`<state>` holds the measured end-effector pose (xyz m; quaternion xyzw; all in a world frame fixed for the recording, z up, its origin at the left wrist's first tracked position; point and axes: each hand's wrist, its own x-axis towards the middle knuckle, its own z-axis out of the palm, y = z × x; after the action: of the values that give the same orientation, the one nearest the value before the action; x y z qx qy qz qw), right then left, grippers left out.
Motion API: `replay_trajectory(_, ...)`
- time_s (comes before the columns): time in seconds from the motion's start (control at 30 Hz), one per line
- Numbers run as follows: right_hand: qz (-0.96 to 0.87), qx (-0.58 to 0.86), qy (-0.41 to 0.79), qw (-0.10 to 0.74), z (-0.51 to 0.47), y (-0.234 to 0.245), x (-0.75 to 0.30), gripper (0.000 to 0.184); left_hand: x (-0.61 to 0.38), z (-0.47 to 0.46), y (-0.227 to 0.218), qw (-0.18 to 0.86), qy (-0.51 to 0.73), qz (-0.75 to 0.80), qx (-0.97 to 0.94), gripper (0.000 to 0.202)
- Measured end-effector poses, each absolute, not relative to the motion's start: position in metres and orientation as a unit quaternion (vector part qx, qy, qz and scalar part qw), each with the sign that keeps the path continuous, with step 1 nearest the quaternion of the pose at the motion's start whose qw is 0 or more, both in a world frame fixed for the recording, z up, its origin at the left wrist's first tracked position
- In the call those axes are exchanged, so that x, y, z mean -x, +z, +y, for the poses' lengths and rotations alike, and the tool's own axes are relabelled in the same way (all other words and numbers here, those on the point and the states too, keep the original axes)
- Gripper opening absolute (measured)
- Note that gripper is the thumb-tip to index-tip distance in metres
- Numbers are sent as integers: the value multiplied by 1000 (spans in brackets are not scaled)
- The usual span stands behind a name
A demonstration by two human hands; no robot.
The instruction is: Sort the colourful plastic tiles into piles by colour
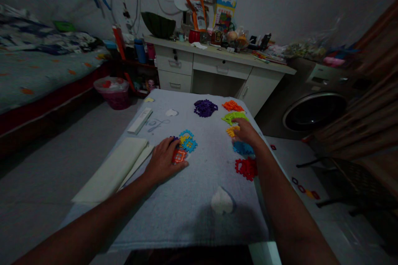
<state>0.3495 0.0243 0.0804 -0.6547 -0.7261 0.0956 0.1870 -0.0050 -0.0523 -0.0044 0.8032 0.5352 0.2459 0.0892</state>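
My left hand point(166, 159) rests on the cloth at the table's middle, thumb and fingers spread around a small cluster of plastic interlocking blocks. In that cluster are a light blue block point(189, 145), a yellow block point(183, 139) and an orange-red block point(179, 156) beside my fingers. A dark purple piece is partly hidden by the fingertips. My right hand point(246, 131) reaches over the right side, its index fingertip at the lime green blocks point(233, 117) and its thumb apart, near the yellow pile point(231, 131). Nothing shows clearly between these fingers.
Further piles are purple point(205, 108), orange point(232, 105), blue point(243, 148) and red point(246, 168). A white box point(140, 120) and a folded pale cloth point(112, 169) lie left. Behind stand a cluttered desk point(222, 60) and a washing machine point(298, 99). Loose blocks lie on the floor right.
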Motion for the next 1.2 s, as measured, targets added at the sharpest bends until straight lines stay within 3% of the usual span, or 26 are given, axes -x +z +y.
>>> replay_trajectory(0.13, -825, 512, 180, 161, 6, 73, -271, 41, 4, -38, 2, 147, 278, 558, -768, 51)
replay_trajectory(0.27, -847, 483, 174, 136, -12, 56, -215, 54, 1, -13, 11, 195, 309, 590, -720, 40)
replay_trajectory(0.43, -840, 503, 145, 145, -21, 39, -197, 59, -7, 10, 18, 232, 351, 601, -680, 37)
replay_trajectory(0.6, -830, 502, 165, 180, -20, 35, -201, 47, -9, 13, 13, 215, 358, 598, -684, 37)
replay_trajectory(0.77, -773, 528, 255, 243, -10, 44, -212, 23, -5, 14, 6, 191, 357, 592, -697, 37)
replay_trajectory(0.97, -685, 587, 272, 334, 6, 31, -227, 26, -5, 21, -2, 164, 342, 590, -712, 35)
replay_trajectory(1.1, -674, 611, 264, 319, 9, 33, -236, 23, -4, 21, -4, 169, 338, 593, -711, 35)
replay_trajectory(1.2, -721, 589, 268, 249, 5, 43, -242, 24, -4, 20, -1, 178, 339, 595, -706, 35)
